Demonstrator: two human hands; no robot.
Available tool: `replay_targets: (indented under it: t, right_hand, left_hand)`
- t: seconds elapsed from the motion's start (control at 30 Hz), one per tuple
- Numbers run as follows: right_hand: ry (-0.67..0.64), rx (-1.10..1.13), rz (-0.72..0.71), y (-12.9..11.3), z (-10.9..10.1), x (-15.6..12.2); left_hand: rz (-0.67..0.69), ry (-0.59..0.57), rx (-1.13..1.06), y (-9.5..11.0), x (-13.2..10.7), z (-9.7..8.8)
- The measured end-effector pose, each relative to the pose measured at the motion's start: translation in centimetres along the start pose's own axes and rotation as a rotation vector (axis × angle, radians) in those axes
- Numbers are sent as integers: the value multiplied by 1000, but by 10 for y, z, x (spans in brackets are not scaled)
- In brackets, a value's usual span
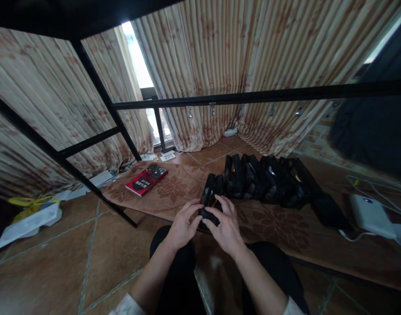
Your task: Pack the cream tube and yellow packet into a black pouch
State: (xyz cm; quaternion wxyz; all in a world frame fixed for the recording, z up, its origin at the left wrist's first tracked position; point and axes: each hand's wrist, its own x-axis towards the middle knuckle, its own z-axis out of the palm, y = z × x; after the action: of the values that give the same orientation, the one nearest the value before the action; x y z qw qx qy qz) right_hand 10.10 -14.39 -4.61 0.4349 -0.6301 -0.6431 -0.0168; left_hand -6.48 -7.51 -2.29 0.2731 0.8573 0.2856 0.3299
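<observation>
Both hands are closed on a small black case or pouch (210, 189) near the front edge of the cloth-covered bench. My left hand (186, 222) grips its left side. On the opposite side, my right hand (227, 223) curls its fingers over the top and near end. Some orange shows inside the black item, but its contents are too dark to make out. Just beyond to the right stands a black multi-section organizer bag (251, 177) with shiny bits in its compartments.
A red book (147, 179) lies left on the brown patterned cloth (172, 186). At right are a black flap (331, 210), a white box-like device (372, 214) and cables. A black metal frame bar (200, 102) crosses before the curtains. White packaging (33, 225) lies on the floor.
</observation>
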Motion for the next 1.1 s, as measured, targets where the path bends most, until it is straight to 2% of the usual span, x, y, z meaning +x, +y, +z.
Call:
replay_targets:
  t: [0.37,0.83,1.1]
  right_hand:
    - [61,39,-1,4,6,1]
    - [1,93,16,-10,10,11]
    - [60,144,65,-5,-10,9]
  left_hand:
    - [-7,5,-20,0,2,1]
    - [23,98,-47,7,10,16]
    - [-9,47,-31,4,4,7]
